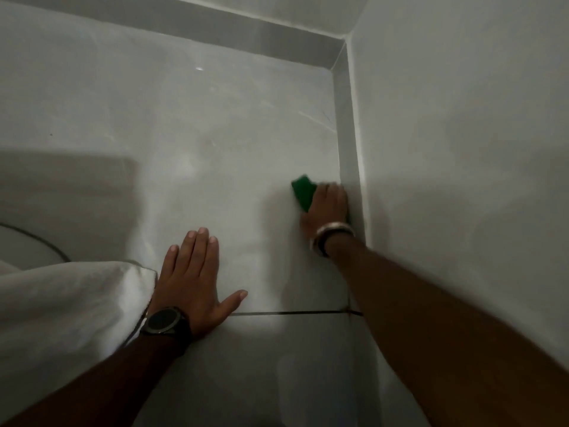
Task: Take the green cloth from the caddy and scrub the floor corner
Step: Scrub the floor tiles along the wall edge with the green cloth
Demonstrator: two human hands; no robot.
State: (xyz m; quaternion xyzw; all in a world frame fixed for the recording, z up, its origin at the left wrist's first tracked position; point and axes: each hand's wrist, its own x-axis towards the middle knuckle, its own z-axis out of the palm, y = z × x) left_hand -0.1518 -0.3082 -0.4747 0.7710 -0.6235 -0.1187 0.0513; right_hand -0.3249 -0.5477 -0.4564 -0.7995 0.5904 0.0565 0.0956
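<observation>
My right hand presses a green cloth flat onto the pale tiled floor, right beside the skirting tile of the right wall. Part of the cloth sticks out past my fingers to the upper left. The floor corner lies further ahead, where the two skirtings meet. My left hand rests palm down on the floor with fingers spread, holding nothing; a dark watch is on its wrist. No caddy is in view.
The right wall runs close along my right arm. A white cloth or garment lies at the lower left, with a rounded white object behind it. A dark grout line crosses the floor.
</observation>
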